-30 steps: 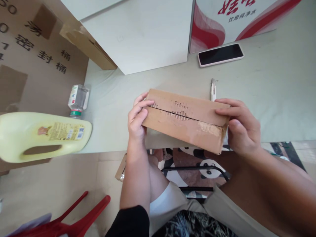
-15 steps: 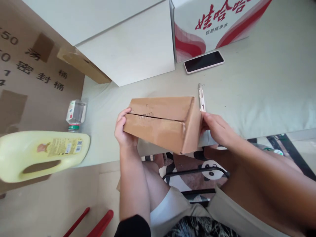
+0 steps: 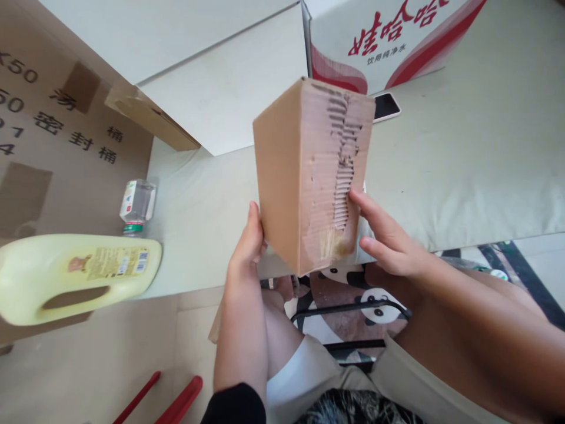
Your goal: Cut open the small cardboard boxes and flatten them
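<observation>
A brown cardboard box (image 3: 291, 171) stands on end above the near edge of the table, its torn, corrugated face turned toward me. My left hand (image 3: 248, 242) presses against its lower left side. My right hand (image 3: 385, 238) presses its lower right side with fingers spread on the torn face. The box is held between both hands and hides part of a phone (image 3: 386, 106) behind it.
A grey-green table (image 3: 463, 159) carries a white box (image 3: 220, 88), a red-and-white carton (image 3: 397, 35), a small clear bottle (image 3: 138, 201) and a pale yellow jug (image 3: 75, 274). A large brown carton (image 3: 53, 135) stands at left. Red chair legs (image 3: 176, 400) show below.
The box was lying flat between my hands. It has been turned up on end and lifted, so its torn face now points at me.
</observation>
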`<state>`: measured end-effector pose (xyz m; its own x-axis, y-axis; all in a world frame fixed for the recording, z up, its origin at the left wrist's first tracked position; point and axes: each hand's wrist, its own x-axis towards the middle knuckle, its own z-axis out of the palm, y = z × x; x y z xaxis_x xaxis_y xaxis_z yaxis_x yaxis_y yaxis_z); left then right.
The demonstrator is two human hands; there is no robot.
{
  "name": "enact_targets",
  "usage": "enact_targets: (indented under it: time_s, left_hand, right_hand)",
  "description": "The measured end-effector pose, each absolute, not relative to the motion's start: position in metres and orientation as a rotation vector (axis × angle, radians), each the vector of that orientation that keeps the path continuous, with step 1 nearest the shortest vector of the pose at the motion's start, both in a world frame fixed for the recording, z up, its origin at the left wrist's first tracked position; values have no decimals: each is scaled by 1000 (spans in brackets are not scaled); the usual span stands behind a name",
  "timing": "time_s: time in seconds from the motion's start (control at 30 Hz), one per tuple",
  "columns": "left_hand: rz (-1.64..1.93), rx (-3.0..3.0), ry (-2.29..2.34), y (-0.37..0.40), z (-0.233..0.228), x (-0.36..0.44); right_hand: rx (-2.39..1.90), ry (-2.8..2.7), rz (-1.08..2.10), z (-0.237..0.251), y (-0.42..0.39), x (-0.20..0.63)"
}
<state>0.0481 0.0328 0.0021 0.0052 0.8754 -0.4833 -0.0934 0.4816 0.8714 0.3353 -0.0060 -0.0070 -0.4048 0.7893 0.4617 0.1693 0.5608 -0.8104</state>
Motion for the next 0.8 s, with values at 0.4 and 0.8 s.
enact_targets:
  time_s: [0.4,0.8]
  left_hand:
    - [1054,1333,1433,42,2,38]
    - [1384,1555,1245,42,-3,38]
  right_hand:
    - [-793,-1785,965,0,-3,335]
    - [-974,-1903,821,3,-3,328]
